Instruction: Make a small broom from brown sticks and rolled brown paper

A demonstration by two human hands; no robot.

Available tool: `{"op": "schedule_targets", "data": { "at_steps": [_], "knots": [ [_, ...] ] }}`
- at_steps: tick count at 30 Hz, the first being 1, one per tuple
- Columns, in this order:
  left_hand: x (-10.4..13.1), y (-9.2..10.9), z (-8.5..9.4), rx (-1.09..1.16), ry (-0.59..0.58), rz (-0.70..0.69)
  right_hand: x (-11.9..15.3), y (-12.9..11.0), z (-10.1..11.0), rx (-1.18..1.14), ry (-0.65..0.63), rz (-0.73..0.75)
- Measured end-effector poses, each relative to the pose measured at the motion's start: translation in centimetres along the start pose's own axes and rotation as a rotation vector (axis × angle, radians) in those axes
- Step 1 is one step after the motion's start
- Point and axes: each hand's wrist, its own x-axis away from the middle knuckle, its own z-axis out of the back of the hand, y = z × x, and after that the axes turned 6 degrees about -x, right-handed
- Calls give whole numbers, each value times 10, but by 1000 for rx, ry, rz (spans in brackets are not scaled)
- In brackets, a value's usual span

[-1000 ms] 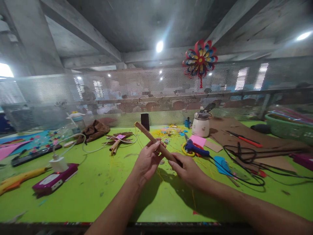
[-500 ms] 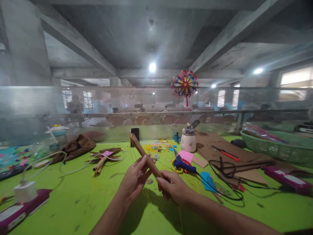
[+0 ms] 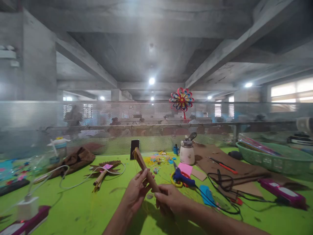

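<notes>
A brown paper tube [image 3: 144,165], tilted with its far end up and to the left, is held in the air over the green table. Yellow string hangs from its far end. My left hand [image 3: 137,186] grips it around the middle, thumb on top. At its near end my right hand [image 3: 171,199] is closed around it. Just right of the hands lie scissors [image 3: 178,175] with yellow and red rings, beside a blue-handled tool [image 3: 187,179] with a black cord. To the left rests a brown toothed paper shape with rolled tubes [image 3: 102,173] and a pink patch.
A phone [image 3: 134,149] stands behind the tube. Small colourful paper pieces [image 3: 161,158], a white bottle [image 3: 187,153] and pink paper [image 3: 185,169] lie farther back. Brown paper [image 3: 220,166], a red-handled cutter [image 3: 227,168], a green basket [image 3: 274,161] and power strips [image 3: 282,192] sit around.
The camera view has tilted upward, so the table things appear lower. Both hands keep hold of the paper tube, which now stands a little steeper.
</notes>
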Motion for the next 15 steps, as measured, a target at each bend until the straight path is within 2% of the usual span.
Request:
{"op": "schedule_targets", "data": {
  "at_steps": [10, 15],
  "knots": [
    [-13, -6, 13, 48, 59, -11, -10, 5, -26, -75, 37, -27],
    [-14, -9, 18, 14, 97, -2, -14, 16, -32, -123, 34, -1]
  ]
}}
